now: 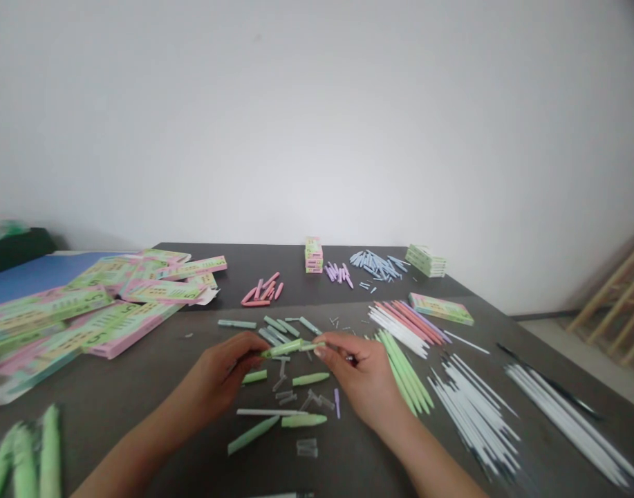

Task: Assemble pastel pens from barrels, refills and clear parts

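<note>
My left hand (232,366) is closed on one end of a light green pen barrel (285,348), held just above the table. With thumb and forefinger, my right hand (355,370) pinches a thin pale green piece (310,346) that meets the barrel's other end. Whether the two are joined I cannot tell. Below lie a green pen cap (310,379), another green cap (303,420), a darker green one (253,434) and a white stick (272,412). Small clear plastic tubes (307,447) and a small purple piece (337,403) are near my right hand.
Green-and-pink boxes (140,318) pile up at left. Green pens (50,449) sit front left. Red caps (262,294), purple parts (340,274), blue parts (379,265) and stacked boxes (313,254) stand farther back. At right lie green barrels (404,373) and white refills (477,415).
</note>
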Motion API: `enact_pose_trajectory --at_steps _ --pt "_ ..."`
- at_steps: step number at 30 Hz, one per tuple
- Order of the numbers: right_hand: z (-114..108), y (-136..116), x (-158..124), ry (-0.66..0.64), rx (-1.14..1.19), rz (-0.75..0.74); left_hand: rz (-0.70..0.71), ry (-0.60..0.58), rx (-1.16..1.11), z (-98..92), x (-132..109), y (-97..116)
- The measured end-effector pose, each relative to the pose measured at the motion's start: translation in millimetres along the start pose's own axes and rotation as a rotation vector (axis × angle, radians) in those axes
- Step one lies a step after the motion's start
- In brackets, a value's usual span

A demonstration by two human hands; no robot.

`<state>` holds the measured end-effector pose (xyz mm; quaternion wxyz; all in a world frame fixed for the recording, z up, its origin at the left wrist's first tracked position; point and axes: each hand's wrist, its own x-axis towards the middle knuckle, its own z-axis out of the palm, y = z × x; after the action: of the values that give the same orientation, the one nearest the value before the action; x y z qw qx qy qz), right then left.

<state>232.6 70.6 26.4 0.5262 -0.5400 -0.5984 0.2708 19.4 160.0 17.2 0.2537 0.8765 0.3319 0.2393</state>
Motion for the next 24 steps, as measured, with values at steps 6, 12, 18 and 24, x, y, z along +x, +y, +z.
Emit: enact_pose_trajectory --at_steps 6,12,18,24 --pt "-3 -1 1 0.021 0.027 -0.011 0.014 0.005 -0.034 -1.4 -1 5" --pt "0 0 -1 0.005 -0.026 -0.033 0.053 0.007 -0.053 -1.0 -2 8" --pt "3 4 -2 0.012 -0.09 -0.063 0.057 -0.018 -0.12 5.5 -4 21" --pt "2 1 -6 -0.05 -0.24 -0.176 -0.077 -0.079 -0.351 17.8 -5 24"
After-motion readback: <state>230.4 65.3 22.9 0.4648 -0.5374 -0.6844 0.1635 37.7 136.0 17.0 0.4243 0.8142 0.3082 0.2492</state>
